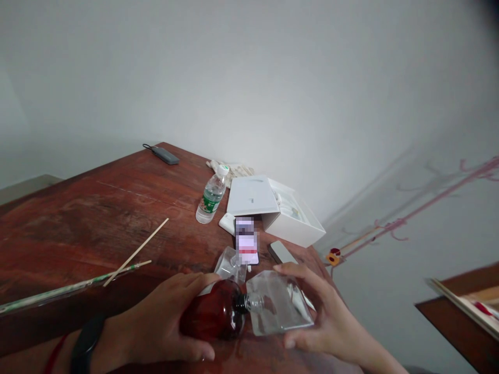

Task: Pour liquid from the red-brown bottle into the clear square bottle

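Note:
My left hand (159, 317) is wrapped round a reddish-brown bottle (212, 314), which lies tilted on its side with its neck to the right. My right hand (325, 306) grips a clear, flat-sided bottle (275, 304) by its base, neck turned left. The two necks meet mouth to mouth, or nearly so; whether one enters the other I cannot tell. Just behind the brown bottle is a second clear container (226, 267), partly hidden by it. A phone (246, 241) with a lit screen lies beyond the bottles.
Behind the phone are an opened white box (255, 197) and a water bottle (211, 197). A grey slab-like device (283, 253) sits near the table's right edge. Leftward lie a thin wooden stick (136, 252) and a plastic-wrapped one (78, 285). A dark grey device (166, 155) occupies the far corner.

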The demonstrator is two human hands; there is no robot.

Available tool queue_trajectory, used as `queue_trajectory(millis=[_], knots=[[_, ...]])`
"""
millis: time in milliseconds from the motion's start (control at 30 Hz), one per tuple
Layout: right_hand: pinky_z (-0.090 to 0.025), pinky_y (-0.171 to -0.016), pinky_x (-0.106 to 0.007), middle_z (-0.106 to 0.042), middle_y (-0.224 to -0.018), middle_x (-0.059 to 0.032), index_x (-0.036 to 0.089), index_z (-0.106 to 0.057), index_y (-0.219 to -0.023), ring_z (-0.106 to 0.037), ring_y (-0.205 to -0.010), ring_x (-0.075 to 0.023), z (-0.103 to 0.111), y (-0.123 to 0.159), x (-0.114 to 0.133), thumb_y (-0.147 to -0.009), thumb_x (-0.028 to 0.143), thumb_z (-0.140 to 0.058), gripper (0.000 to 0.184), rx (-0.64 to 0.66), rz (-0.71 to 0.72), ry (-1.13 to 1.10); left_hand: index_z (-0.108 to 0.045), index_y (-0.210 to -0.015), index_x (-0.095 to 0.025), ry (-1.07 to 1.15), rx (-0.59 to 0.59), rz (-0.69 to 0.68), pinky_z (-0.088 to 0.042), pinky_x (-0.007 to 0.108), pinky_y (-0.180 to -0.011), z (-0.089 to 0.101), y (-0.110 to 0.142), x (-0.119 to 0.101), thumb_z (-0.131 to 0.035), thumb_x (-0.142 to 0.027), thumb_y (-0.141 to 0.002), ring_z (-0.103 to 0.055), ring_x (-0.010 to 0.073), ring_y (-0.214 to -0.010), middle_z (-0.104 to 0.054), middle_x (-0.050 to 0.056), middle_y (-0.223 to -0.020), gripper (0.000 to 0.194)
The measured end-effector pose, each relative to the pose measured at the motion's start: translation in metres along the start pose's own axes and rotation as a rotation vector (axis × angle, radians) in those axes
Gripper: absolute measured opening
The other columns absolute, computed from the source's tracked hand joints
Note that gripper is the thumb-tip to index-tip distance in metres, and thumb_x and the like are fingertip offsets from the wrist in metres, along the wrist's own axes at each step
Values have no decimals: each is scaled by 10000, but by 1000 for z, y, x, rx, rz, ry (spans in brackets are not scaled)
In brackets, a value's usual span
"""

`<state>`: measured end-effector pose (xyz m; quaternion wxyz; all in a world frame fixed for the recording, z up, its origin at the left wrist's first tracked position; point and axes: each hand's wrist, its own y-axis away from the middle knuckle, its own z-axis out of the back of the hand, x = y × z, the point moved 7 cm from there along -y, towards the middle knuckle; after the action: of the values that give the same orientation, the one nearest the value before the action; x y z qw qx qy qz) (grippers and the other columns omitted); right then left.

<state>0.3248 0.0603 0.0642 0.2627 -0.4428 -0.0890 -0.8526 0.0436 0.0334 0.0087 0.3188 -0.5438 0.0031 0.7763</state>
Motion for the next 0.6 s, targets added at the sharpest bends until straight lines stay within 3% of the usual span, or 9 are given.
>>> queue_trajectory(millis=[167, 367, 500, 600], knots=[[-378, -1275, -692, -659, -1471, -130, 375, -630, -1451, -522, -1470, -488, 1, -7, 17, -641, 577, -1026, 924, 20, 50, 39, -723, -1360, -316, 10, -29, -18, -608, 354, -940, 2, -1, -2, -987, -543, -730, -762, 332, -1090, -781, 16, -1280, 720], [-478, -1207, -670, -691, -1434, -128, 361, -630, -1448, -626, -1365, -466, 3, -10, 25, -651, 577, -1022, 914, 33, 52, 71, -699, -1364, -310, 18, 47, -21, -600, 365, -953, 1, -6, -10, -990, -423, -731, -762, 331, -1092, -785, 5, -1264, 706], [-504, -1187, -652, -708, -1411, -131, 344, -637, -1437, -669, -1310, -447, 4, -10, 28, -646, 615, -1010, 916, 14, 65, 132, -689, -1382, -310, -14, -19, -42, -583, 377, -974, 5, -4, -9, -983, -496, -750, -763, 331, -1093, -785, 1, -1273, 722], [-520, -1172, -644, -717, -1399, -126, 346, -627, -1439, -682, -1301, -436, 5, -9, 30, -651, 660, -988, 921, 2, 71, 211, -665, -1404, -301, -27, 15, -32, -572, 414, -992, 1, -2, -5, -959, -539, -771, -746, 348, -1116, -768, 24, -1309, 737]])
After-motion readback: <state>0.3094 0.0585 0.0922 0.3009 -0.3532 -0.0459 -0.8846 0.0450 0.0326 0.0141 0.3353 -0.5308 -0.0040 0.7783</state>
